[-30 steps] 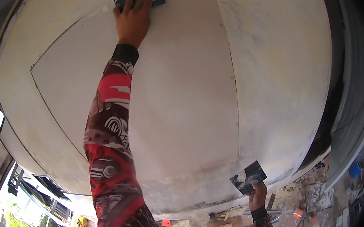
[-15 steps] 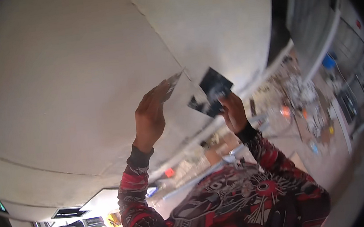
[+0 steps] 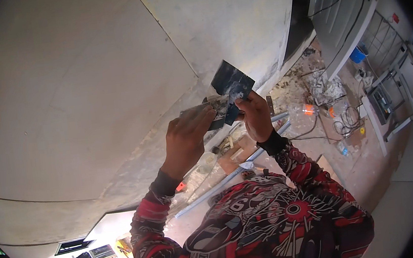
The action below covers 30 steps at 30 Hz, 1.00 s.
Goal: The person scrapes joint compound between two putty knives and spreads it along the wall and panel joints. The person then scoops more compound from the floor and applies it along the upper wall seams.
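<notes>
My left hand is closed on a thin, flat putty knife, its blade smeared with pale paste. My right hand grips a dark, flat putty spreader that carries a dab of whitish putty. The two blades meet or overlap between my hands; exact contact is hard to make out. Beyond them spreads a pale panel surface, crossed by a thin dark seam that fades out close to the blades.
Below lies a littered floor with a long metal strip, brown cardboard, a coiled cable and clear plastic bottles with orange labels. A blue bucket stands at the right near a white door.
My left hand has moved right from the seam, bringing its putty knife against or over the right hand's spreader. The view has shifted slightly, and the right hand appears a little higher.
</notes>
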### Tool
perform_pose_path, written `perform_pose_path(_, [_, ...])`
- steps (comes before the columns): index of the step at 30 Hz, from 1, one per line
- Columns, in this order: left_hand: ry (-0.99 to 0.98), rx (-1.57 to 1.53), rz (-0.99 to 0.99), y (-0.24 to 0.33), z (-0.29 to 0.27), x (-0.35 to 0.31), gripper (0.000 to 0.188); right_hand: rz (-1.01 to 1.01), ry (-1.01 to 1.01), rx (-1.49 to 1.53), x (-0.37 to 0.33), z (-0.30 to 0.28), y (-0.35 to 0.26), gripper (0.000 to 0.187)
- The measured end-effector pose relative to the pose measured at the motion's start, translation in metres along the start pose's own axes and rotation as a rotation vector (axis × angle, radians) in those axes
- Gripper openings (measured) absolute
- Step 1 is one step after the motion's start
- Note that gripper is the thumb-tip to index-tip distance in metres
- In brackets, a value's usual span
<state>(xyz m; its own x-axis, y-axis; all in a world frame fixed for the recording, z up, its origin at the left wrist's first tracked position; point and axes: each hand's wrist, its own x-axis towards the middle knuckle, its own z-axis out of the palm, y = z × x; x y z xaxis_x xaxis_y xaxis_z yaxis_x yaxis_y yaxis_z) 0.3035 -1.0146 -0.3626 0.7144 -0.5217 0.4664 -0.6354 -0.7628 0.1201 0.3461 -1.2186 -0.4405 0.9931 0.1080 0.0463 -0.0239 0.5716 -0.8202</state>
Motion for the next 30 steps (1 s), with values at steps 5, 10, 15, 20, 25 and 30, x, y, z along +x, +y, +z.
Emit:
perform_pose_path(5, [-0.186, -0.208, -0.143, -0.009, 0.009, -0.023, 0.045, 0.001, 0.064, -0.142, 0.0, -0.005, 0.005, 0.019])
perform_pose_path(10, [-0.055, -0.961, -0.521, -0.066, 0.002, -0.031, 0.031, 0.039, 0.248, 0.093, 0.016, -0.018, 0.017, 0.022])
perform_pose_path(15, [0.441, -0.452, -0.194, -0.128, -0.207, 0.026, 0.039, -0.116, 0.185, 0.271, 0.027, -0.022, 0.018, 0.03])
perform_pose_path(20, [0.785, 0.973, 0.047, -0.07, -0.407, 0.157, 0.038, -0.097, 0.18, 0.28, 0.028, -0.033, 0.015, 0.035])
perform_pose_path(25, [0.861, 1.275, 0.274, -0.092, -0.46, 0.212, 0.038, -0.069, 0.225, 0.31, 0.028, -0.032, 0.03, 0.035])
perform_pose_path(30, [0.866, 1.512, 0.229, -0.147, -0.451, 0.223, 0.05, -0.084, 0.232, 0.292, 0.033, -0.036, 0.035, 0.033])
